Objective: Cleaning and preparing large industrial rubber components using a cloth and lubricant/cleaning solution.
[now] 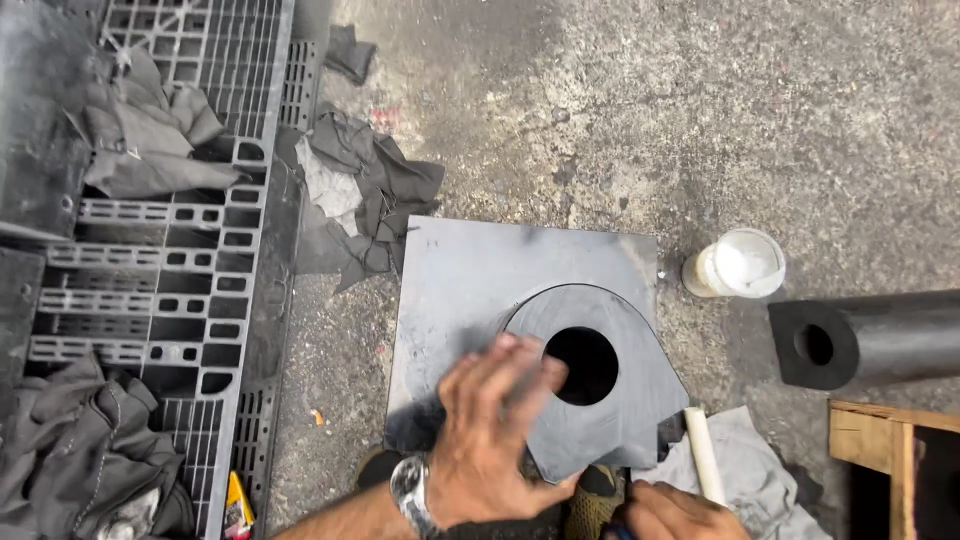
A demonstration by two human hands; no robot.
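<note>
- Lying at the left edge, a black pallet (190, 280) carries grey rags (150, 145).
- More rags (375, 190) sit on the concrete floor (700, 110) above centre.
- A steel sheet (470, 280) lies at centre; on it rests a dark plate (610, 400) with a round hole.
- The left hand (495, 435), fingers spread, presses flat on that plate.
- The right hand (672, 512), at the bottom edge, grips a white stick (703, 450).
- A white jar (735, 265) stands right of the sheet.
- A black tube (870, 338) lies at the right edge.

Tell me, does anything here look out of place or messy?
Yes. Crumpled grey rags lie scattered on the concrete floor beside the metal plate, and more are heaped on the plastic pallet.
</note>
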